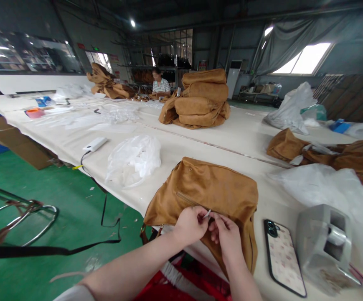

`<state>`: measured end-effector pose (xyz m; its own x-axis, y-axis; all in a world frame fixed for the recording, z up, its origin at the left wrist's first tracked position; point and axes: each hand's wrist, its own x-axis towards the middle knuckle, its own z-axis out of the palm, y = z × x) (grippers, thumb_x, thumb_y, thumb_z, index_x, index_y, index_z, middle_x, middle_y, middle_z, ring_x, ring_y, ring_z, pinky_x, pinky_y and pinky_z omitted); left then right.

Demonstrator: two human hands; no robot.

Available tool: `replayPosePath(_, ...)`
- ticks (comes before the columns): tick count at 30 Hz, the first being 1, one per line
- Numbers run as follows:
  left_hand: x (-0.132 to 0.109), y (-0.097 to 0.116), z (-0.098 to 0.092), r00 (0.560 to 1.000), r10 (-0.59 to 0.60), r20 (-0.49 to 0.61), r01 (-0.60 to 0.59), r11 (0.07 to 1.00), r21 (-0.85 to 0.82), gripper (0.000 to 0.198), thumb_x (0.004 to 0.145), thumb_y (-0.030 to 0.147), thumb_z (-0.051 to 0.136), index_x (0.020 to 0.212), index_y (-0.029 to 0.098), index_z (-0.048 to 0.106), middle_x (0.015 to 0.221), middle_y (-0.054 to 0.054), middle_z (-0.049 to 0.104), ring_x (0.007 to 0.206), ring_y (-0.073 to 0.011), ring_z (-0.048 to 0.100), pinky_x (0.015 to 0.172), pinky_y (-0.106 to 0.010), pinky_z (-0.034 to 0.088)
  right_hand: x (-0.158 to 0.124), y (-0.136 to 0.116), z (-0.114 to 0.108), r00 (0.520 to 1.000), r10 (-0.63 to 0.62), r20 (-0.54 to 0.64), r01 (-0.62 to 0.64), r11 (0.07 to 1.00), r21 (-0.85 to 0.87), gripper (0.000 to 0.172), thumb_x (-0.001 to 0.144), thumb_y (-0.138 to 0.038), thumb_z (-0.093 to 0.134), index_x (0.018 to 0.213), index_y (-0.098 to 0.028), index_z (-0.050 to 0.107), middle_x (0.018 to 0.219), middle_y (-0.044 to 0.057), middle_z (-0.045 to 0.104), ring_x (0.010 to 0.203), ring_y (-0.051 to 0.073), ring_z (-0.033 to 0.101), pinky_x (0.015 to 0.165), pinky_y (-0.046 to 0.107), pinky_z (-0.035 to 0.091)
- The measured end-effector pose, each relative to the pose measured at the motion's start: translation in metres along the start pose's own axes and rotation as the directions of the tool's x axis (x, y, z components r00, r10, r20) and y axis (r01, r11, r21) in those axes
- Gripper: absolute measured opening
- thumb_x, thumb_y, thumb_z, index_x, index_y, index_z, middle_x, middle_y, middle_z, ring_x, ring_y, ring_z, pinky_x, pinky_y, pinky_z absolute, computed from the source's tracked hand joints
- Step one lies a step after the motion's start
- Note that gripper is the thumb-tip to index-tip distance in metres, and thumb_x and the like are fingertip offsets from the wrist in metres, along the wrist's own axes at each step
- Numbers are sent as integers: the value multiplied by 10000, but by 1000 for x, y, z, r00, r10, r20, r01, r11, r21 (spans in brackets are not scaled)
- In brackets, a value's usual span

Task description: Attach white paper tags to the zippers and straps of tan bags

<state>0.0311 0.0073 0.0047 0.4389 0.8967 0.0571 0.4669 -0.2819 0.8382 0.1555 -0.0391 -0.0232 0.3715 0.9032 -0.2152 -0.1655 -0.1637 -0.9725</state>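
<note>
A brown leather bag lies on the near edge of the table, with a zipper running across its upper face. Over the lower end of that zipper, my left hand pinches a small pale strip between thumb and forefinger. My right hand meets it from the other side, thumb and forefinger pressed together close to the strip. What the right fingertips grip is too small to make out. The bag's strap hardware hangs over the table edge at the left.
Right of the bag lie a phone and a tape dispenser. A crumpled plastic bag and a white power bank are at the left. Stacked brown bags stand farther back. A co-worker sits beyond.
</note>
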Motion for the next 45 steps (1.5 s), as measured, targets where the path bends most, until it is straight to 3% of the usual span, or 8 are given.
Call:
replayPosePath(9,5,-5,7,999,-39,-35,40,999,18,175,804,221,526,793,187,698,770,-31,732,703,-164,662,663,-245,505,-3,2,-5,1000,-5,1,5,995,100,485,703,-620,671,815,-148,671,493,-48,524,325,56,373,310,175,255)
replayPosePath(17,6,-12,2,999,8,49,-10,999,45,239,879,221,451,845,139,674,738,-23,739,607,-125,678,552,-188,516,-2,7,-2,998,8,62,-3,996,-91,456,717,-609,658,637,-161,632,526,-2,592,347,86,453,317,188,298)
replayPosePath(24,-9,-4,-2,968,241,71,-249,884,395,272,918,204,443,1066,168,669,1002,-102,709,951,-236,646,888,-376,501,0,0,4,1000,3,17,-3,1000,6,370,707,-501,665,556,-179,562,455,-33,521,326,62,352,326,190,247)
replayPosePath(33,-21,-19,1,870,391,300,-493,661,566,427,924,151,385,1329,48,477,1180,-202,631,1066,-314,592,875,-457,509,-3,-1,4,999,2,34,-4,999,41,440,716,-562,662,538,-175,550,461,-23,530,315,58,350,315,193,221)
replayPosePath(35,-20,-17,0,901,350,257,-433,774,462,411,917,171,406,1300,70,512,1205,-200,625,1114,-315,576,937,-468,477,-4,-1,3,999,-8,32,7,999,35,428,701,-555,683,547,-176,554,459,-33,521,317,58,352,319,191,228)
replayPosePath(38,-13,-12,-1,991,81,108,-90,992,84,353,945,283,365,1114,125,631,1063,-151,690,1015,-257,638,913,-395,499,-5,1,3,999,-22,26,21,1000,11,402,707,-534,681,567,-175,569,461,-41,521,324,59,352,334,190,248)
replayPosePath(42,1,-10,1,979,-91,184,122,978,-166,407,932,378,341,850,146,665,709,-52,697,639,-165,668,607,-254,545,-3,7,5,999,-47,27,48,998,-39,395,755,-524,635,577,-178,570,460,-41,521,330,64,352,349,194,246)
replayPosePath(45,7,-12,4,969,-94,228,153,954,-259,261,834,344,481,788,160,660,685,-14,686,639,-145,657,619,-231,538,-3,8,7,996,-64,54,68,995,-79,401,773,-540,610,600,-179,587,489,-33,543,345,74,384,357,196,266)
